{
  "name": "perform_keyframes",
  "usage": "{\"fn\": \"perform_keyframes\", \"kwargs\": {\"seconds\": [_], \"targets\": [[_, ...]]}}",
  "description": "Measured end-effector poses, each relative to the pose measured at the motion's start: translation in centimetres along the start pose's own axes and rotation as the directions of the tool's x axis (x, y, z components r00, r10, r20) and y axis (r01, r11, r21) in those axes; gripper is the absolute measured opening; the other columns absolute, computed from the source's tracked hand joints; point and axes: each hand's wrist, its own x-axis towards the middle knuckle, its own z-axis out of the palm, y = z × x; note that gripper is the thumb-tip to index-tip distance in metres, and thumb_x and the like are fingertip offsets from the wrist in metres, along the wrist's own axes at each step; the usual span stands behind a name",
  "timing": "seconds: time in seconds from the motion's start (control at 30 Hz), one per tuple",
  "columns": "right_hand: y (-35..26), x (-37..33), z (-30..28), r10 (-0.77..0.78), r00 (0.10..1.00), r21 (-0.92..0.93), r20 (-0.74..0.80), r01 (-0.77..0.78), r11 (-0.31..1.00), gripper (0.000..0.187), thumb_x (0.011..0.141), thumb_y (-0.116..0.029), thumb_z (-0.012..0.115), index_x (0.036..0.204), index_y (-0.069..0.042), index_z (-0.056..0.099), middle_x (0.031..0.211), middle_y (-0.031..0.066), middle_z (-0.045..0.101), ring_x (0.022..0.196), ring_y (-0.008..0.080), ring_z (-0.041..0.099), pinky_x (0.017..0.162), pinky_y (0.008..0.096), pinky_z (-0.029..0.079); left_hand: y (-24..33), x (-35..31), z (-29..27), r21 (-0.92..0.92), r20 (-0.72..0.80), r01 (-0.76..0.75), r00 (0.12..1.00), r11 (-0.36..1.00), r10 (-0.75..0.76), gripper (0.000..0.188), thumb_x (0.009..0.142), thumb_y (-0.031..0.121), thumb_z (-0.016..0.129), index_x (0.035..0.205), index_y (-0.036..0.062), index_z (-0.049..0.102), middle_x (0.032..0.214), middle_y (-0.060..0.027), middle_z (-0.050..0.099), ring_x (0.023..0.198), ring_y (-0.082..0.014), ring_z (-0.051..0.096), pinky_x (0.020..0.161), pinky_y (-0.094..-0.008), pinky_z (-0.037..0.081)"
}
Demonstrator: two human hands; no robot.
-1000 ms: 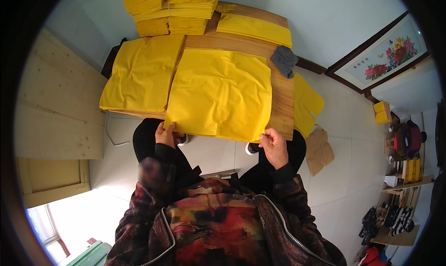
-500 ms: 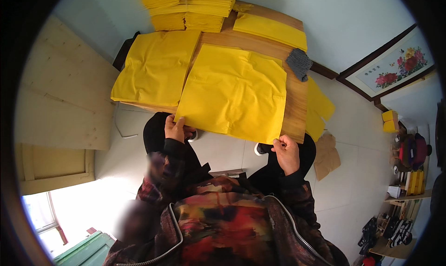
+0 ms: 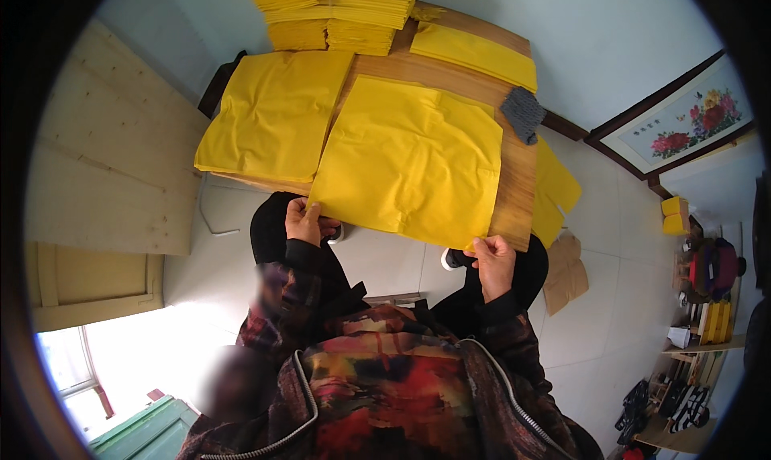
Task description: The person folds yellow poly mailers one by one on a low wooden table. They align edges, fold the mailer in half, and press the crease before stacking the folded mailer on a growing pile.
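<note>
A large creased yellow sheet [image 3: 409, 163] lies on the wooden table in front of me, its near edge overhanging toward my lap. Whether it is paper or cloth I cannot tell. My left hand [image 3: 305, 221] pinches its near left corner between thumb and fingers. At the near right corner, my right hand [image 3: 492, 265] grips the edge between thumb and fingertips. Other yellow sheet edges show just behind its far side. To the left, close beside it, lies a flat pile of similar yellow sheets [image 3: 273, 114].
Tall stacks of folded yellow sheets [image 3: 361, 14] stand at the table's back left. A folded yellow strip [image 3: 474, 54] and a grey knitted cloth [image 3: 522, 114] lie along the far right of the table [image 3: 514, 195]. Yellow pieces [image 3: 554, 187] and brown paper [image 3: 566, 275] are right of it.
The view has shifted slightly, so the table and sheets appear a little further right. Both hands keep their hold on the sheet's near corners; its creases differ slightly.
</note>
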Motion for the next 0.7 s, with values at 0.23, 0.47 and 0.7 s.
{"fn": "perform_keyframes", "kwargs": {"seconds": [0.23,0.47,0.7], "targets": [[0.1,0.1,0.0,0.003,1.0,0.064,-0.002,-0.003,0.998,0.015,0.091,-0.009,0.063,0.08,-0.001,0.057,0.074,0.0054,0.065,0.065,0.0116,0.067,0.053,0.0203,0.047,-0.1,-0.3,-0.4,-0.071,0.008,0.041,0.999,0.997,-0.041,0.011,0.093,0.008,0.051,0.095,0.01,0.041,0.074,-0.0115,0.061,0.054,-0.0255,0.067,0.043,-0.0329,0.054],[0.0,0.1,0.0,0.021,1.0,0.059,-0.007,-0.02,0.998,0.014,0.092,-0.007,0.061,0.082,-0.001,0.055,0.075,0.0056,0.063,0.064,0.0124,0.067,0.052,0.02,0.048,-0.5,-0.3,-0.6,-0.054,0.009,0.064,0.998,0.996,-0.064,0.007,0.095,0.013,0.053,0.095,0.0102,0.047,0.076,-0.0069,0.062,0.061,-0.0209,0.068,0.051,-0.0305,0.056],[0.2,0.2,0.1,0.016,1.0,0.094,-0.013,-0.014,0.995,0.008,0.092,-0.005,0.06,0.094,-0.001,0.052,0.078,0.0066,0.063,0.062,0.012,0.065,0.052,0.0207,0.048,-1.0,0.3,-0.8,0.081,-0.017,-0.01,1.0,0.997,0.011,0.017,0.091,0.015,0.064,0.097,0.009,0.05,0.076,-0.0046,0.062,0.053,-0.0146,0.059,0.048,-0.0242,0.047]]}}
